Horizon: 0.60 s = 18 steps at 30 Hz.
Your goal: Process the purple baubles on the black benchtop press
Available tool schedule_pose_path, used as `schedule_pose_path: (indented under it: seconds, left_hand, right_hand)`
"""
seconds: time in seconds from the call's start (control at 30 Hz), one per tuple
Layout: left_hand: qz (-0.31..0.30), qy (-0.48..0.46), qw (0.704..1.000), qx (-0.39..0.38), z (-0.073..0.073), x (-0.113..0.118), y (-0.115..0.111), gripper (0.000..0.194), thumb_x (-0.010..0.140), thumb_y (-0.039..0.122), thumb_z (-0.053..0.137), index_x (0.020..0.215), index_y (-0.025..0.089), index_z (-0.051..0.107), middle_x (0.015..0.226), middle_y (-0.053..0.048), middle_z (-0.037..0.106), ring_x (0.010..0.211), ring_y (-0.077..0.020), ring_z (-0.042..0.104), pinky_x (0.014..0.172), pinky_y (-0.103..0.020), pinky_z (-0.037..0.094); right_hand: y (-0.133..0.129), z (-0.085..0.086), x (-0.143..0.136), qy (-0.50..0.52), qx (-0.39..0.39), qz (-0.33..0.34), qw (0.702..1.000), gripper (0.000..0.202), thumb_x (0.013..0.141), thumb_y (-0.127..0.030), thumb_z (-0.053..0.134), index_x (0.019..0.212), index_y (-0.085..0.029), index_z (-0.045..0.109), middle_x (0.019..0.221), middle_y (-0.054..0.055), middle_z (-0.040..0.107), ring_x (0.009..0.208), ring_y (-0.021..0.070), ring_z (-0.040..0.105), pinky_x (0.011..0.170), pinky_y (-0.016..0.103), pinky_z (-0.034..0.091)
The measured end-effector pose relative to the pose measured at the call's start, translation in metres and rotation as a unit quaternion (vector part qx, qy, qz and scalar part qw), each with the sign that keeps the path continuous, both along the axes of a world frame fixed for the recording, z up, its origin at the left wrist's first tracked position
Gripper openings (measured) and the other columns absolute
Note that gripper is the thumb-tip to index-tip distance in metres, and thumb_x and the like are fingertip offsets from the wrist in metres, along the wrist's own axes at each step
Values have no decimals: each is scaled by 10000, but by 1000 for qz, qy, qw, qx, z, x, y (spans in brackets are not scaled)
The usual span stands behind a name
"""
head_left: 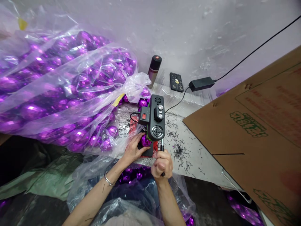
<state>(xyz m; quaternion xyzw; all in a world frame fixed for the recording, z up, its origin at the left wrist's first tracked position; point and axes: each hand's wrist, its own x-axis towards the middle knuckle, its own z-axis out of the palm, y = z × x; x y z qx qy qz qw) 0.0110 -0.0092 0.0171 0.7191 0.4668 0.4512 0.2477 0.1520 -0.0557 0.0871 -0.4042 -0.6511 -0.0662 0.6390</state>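
Note:
A black machine (158,117) with round vents, knobs and a red switch stands on the work surface. Under its front end sits a shiny purple ball (145,140). My left hand (134,149) holds this ball between thumb and fingers; a silver bracelet circles the wrist. My right hand (162,164) is closed around the black grip of the machine's metal lever (162,147). Part of a red sheet (133,125) shows beneath the machine. Small dark pins (180,150) lie scattered to its right.
A large clear bag of purple balls (70,94) fills the left. Behind the machine are a dark bottle (154,69), a phone (176,82) and a power adapter (201,83) with its cable. A cardboard box (263,125) stands at right. More balls (136,175) lie in plastic near my lap.

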Motion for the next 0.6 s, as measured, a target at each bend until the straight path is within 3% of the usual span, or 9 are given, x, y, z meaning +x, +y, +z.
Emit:
schedule_pose_path:
  seconds: [0.2,0.47,0.6]
  left_hand:
    - [8,5,1000,-4,-4,1,-1,624,919,422,845,1458,211,615,1383,-154,750,1291,-337,733,1094,-494,617]
    - [10,-1,1000,-17,-7,4,0,663,884,379,882,1465,214,609,1398,-158,747,1315,-342,727,1114,-508,615]
    - [11,-10,1000,-21,-7,6,0,654,885,374,881,1457,205,612,1414,-164,741,1339,-344,715,1137,-515,602]
  right_hand:
    - [2,-7,0,18,8,13,1000,384,1139,-286,326,800,-239,499,727,-23,565,632,125,565,640,304,480]
    - [7,-14,-1,32,27,7,999,408,1140,-299,305,777,-243,483,699,-31,532,589,120,545,611,307,509]
    - [10,-19,1,-14,32,19,999,389,1137,-282,320,785,-240,481,738,-22,547,624,116,568,615,286,516]
